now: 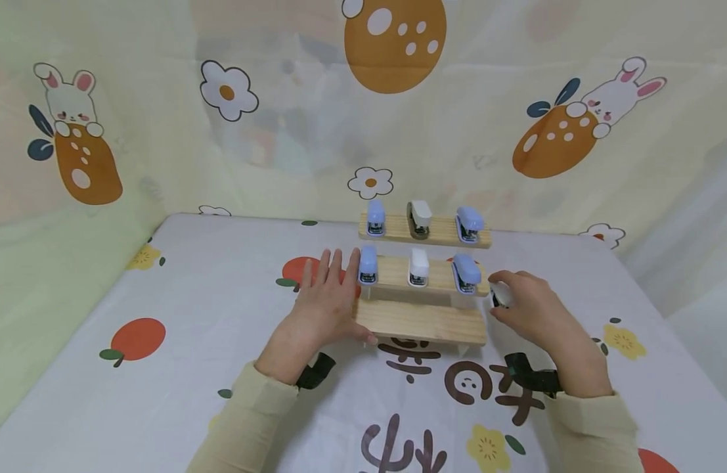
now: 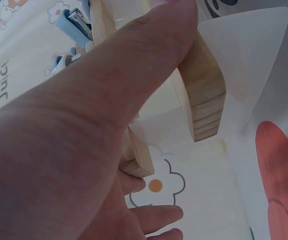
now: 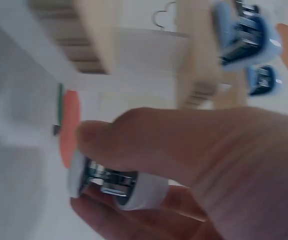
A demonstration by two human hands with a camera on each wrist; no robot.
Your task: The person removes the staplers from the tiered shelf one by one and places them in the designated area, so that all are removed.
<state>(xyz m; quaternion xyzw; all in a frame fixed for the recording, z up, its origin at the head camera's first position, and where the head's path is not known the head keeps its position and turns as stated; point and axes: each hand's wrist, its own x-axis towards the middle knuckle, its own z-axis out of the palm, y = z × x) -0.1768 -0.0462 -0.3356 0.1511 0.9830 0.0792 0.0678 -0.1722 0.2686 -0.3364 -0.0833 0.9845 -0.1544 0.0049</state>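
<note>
A three-step wooden rack [image 1: 422, 320] stands on the table. My left hand [image 1: 328, 303] rests along its left end, fingers straight and spread, thumb by the lowest step's front corner. To the rack's right, my right hand [image 1: 531, 307] pinches a white stapler [image 1: 502, 295] between thumb and fingers; the right wrist view shows this stapler [image 3: 146, 191] close up. On the middle step sit a blue stapler [image 1: 368, 265], a white stapler [image 1: 419, 267] and another blue stapler [image 1: 467, 272]. The top step carries a blue stapler [image 1: 375, 217], a white-and-grey stapler [image 1: 419, 219] and a blue stapler [image 1: 469, 223].
The table is covered with a printed white cloth [image 1: 221, 289] showing fruit, flowers and lettering. A patterned curtain [image 1: 292, 151] hangs behind the rack. Translucent side panels [image 2: 249, 65] support the wooden steps. Dark straps [image 1: 531, 376] sit at both wrists.
</note>
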